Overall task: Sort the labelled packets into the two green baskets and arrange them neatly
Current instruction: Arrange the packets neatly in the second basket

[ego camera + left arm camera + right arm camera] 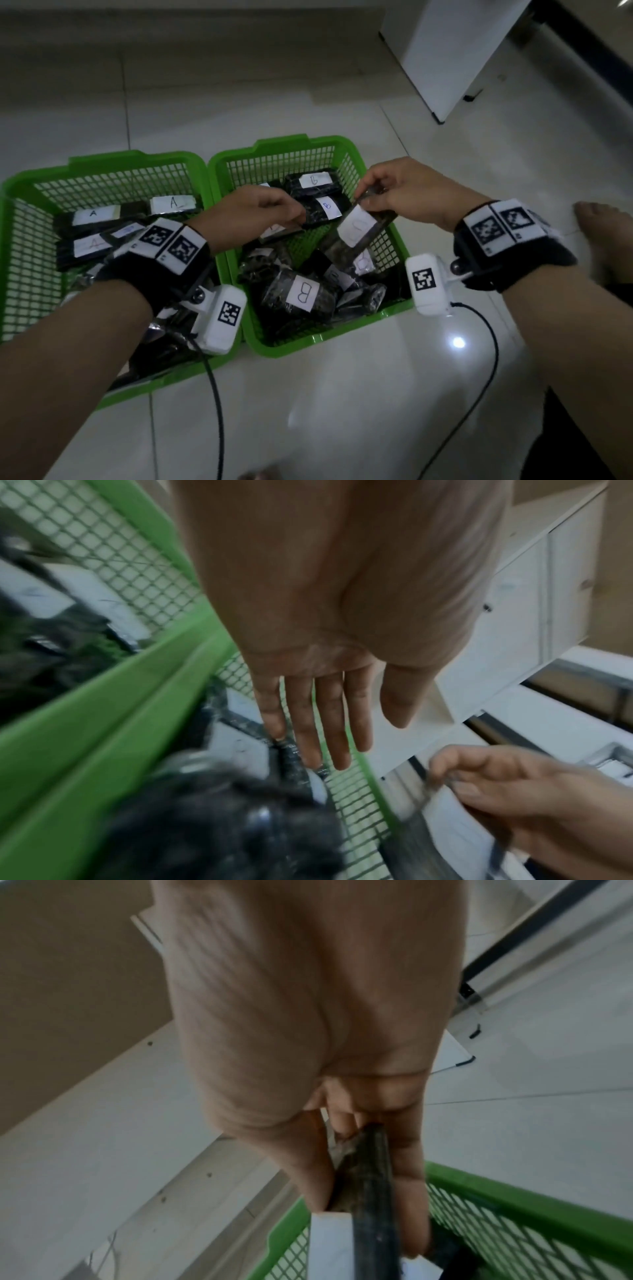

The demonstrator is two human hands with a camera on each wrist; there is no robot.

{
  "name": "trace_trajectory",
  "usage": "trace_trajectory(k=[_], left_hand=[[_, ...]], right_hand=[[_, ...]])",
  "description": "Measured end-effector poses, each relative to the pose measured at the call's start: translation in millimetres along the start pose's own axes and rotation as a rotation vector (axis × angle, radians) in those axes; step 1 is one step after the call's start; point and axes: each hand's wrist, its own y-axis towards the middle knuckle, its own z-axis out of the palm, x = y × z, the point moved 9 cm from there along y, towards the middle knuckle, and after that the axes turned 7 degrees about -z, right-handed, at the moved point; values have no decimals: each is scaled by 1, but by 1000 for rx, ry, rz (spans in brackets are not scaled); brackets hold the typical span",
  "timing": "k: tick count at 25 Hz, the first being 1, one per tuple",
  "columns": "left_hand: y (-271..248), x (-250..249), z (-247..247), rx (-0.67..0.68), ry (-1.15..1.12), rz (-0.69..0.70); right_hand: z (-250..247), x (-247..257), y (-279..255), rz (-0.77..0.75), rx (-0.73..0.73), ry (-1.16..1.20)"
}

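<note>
Two green baskets stand side by side on the floor. The left basket (102,163) holds dark packets labelled A (92,214). The right basket (284,145) holds dark packets labelled B (303,291), some in a row at the back, others heaped at the front. My left hand (291,217) reaches into the right basket; its straight fingers (308,739) touch the packets there. My right hand (368,198) pinches the top of a dark packet with a white label (359,228), which hangs tilted over that basket's right side. The right wrist view shows thumb and fingers clamped on this packet (371,1183).
Pale floor tiles surround the baskets. A white cabinet (455,51) stands at the back right. A bare foot (603,236) rests on the floor to the right of the right basket. Black cables (486,342) trail from both wrist cameras.
</note>
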Motion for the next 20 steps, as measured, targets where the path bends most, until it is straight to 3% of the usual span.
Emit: trace_trajectory(k=[4, 6, 9, 11, 15, 17, 20], left_hand=[[3, -14, 3, 1, -38, 12], [6, -11, -9, -114, 60, 49], [2, 1, -61, -460, 56, 69], [3, 12, -87, -592, 133, 41], [16, 26, -83, -475, 376, -50], [18, 23, -78, -405, 338, -23], [18, 21, -70, -300, 187, -7]], right_hand=[[17, 2, 3, 42, -124, 363], [27, 4, 7, 44, -152, 449], [14, 5, 13, -25, -309, 177], [0, 6, 13, -60, -411, 26], [11, 2, 23, -67, -322, -103], [27, 7, 27, -110, -246, -171], [58, 33, 35, -307, -128, -298]])
